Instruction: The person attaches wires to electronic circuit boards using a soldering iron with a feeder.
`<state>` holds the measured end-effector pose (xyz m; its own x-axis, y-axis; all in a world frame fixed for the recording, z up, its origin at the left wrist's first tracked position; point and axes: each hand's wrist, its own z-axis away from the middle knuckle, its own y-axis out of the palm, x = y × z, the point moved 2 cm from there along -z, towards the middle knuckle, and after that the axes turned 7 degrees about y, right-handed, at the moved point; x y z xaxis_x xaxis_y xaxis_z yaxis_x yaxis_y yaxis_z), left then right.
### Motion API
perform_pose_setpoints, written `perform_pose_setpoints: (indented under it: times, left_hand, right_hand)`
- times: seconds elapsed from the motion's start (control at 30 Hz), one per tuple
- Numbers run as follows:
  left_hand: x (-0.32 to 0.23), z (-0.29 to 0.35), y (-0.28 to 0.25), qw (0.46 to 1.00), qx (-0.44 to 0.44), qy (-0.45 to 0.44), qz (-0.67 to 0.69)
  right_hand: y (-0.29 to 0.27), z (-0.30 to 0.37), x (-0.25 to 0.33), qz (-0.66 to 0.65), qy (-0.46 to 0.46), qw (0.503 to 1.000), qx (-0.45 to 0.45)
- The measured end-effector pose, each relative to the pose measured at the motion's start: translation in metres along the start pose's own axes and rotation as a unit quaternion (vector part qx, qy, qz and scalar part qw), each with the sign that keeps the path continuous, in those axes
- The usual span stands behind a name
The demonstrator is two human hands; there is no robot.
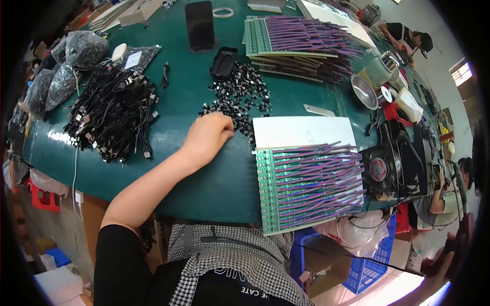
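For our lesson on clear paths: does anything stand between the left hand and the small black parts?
Nothing visible does: the left hand is at the near left edge of the parts. The black tray sits at their far end, beyond the hand, not between.

White capitals (253, 292) on a black shirt (206, 291), near edge of the table (214, 186); unreadable label (133, 59) on a bag (148, 53), toward the left edge!

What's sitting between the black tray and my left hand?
In the head view, a loose heap of small black parts lies between the black tray and your left hand.
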<state>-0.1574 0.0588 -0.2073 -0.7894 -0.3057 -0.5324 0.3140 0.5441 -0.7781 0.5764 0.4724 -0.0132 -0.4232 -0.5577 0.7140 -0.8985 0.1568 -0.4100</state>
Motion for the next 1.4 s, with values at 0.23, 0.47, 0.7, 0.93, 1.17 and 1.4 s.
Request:
perform_pose_setpoints:
  times: [0.23, 0.47, 0.7, 0.93, 1.17, 1.4]
  left_hand:
    - [-0.029, 0.013, -0.024, 0.96, 0.053, -0.12, 0.247]
    - [-0.094, 0.087, -0.003, 0.688, 0.144, -0.328, 0.631]
    - [-0.124, 0.108, 0.014, 0.694, 0.165, -0.337, 0.615]
    - [-0.128, 0.102, 0.024, 0.732, 0.13, -0.357, 0.566]
    - [-0.132, 0.099, 0.025, 0.728, 0.109, -0.368, 0.568]
    - [-0.133, 0.098, 0.025, 0.725, 0.105, -0.367, 0.574]
  right_hand:
    - [0.247, 0.174, 0.149, -0.089, 0.283, 0.952, 0.071]
    - [0.336, 0.298, 0.192, -0.39, 0.363, 0.785, 0.316]
    - [0.314, 0.327, 0.162, -0.351, 0.356, 0.737, 0.455]
    - [0.286, 0.347, 0.106, -0.223, 0.212, 0.812, 0.495]
    - [0.286, 0.349, 0.104, -0.153, 0.206, 0.828, 0.499]
    - [0.289, 0.343, 0.11, -0.119, 0.142, 0.84, 0.51]
